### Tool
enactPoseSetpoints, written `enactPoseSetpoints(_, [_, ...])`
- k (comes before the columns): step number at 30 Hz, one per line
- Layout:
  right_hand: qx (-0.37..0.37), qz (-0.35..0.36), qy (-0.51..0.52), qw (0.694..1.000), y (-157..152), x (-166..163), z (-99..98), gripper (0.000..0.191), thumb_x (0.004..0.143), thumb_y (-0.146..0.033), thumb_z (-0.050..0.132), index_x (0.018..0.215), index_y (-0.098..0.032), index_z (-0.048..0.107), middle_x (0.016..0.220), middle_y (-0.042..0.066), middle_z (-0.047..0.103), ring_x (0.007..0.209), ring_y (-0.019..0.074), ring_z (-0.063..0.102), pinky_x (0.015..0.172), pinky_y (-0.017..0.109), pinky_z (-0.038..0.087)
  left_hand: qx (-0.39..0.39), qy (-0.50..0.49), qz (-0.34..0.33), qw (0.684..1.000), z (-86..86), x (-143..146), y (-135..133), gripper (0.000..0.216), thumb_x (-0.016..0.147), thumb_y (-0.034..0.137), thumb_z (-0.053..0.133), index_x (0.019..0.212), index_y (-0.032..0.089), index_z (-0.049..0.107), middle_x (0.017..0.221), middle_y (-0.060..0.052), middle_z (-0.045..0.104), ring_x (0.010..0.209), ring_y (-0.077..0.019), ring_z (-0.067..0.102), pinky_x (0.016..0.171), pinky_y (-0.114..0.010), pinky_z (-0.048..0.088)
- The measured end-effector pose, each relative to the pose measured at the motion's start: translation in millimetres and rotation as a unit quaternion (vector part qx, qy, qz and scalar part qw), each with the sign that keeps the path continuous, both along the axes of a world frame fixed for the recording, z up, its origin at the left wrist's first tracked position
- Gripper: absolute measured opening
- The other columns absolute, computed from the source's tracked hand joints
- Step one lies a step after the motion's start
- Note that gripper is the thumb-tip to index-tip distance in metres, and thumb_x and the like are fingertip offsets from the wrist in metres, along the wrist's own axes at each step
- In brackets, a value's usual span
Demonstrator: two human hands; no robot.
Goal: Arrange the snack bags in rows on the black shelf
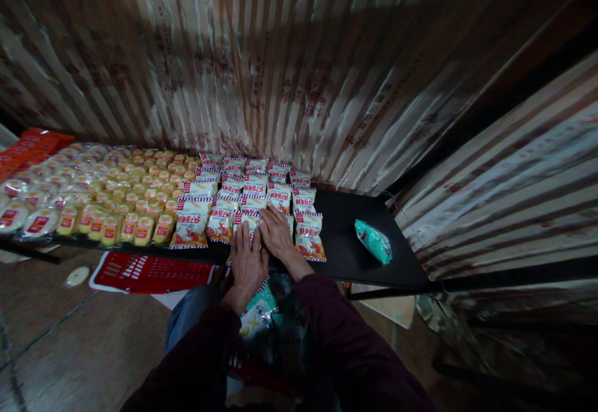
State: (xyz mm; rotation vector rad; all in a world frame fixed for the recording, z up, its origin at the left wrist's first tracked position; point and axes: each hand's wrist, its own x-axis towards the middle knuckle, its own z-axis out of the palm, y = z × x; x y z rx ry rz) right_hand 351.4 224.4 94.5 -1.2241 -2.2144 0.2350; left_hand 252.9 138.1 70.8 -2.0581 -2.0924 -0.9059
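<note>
Rows of white snack bags with red print and striped edges lie on a black shelf. My left hand rests on the front of a white snack bag in the front row, fingers stretched out and palm down. Just to its right, my right hand lies with extended fingers across the right side of that bag and hides part of the bags there. Both hands touch the bag from above, without visibly wrapping round it.
A green bag lies alone on the shelf's right part. Small yellow packaged cakes and white round packages fill the left. Below are a red basket and more green bags near my legs. A striped curtain hangs behind.
</note>
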Motion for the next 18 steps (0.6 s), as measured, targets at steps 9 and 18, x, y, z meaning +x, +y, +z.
enactPoseSetpoints(9, [0.002,-0.020,-0.032,0.999,27,-10,4.7,0.043,0.099,-0.034,0.033,0.128,-0.015,0.060,0.137,0.012,0.056,0.139,0.0235,0.037,0.116,0.046,0.030,0.014,-0.019,0.020,1.000,-2.1,3,0,0.053,0.089,0.031,0.049,0.139,0.013,0.045,0.155,-0.017,0.028,0.147,-0.0341,0.011,0.115,-0.057,0.025])
enactPoseSetpoints(18, [-0.030,-0.034,-0.073,0.996,30,-20,-2.1,0.044,0.100,-0.034,0.034,0.128,-0.012,0.059,0.138,0.015,0.055,0.136,0.0257,0.041,0.112,0.045,0.033,0.017,-0.019,0.013,1.000,-7.7,3,2,0.052,0.089,0.028,0.048,0.138,0.013,0.045,0.157,-0.015,0.025,0.147,-0.0334,0.011,0.115,-0.059,0.024])
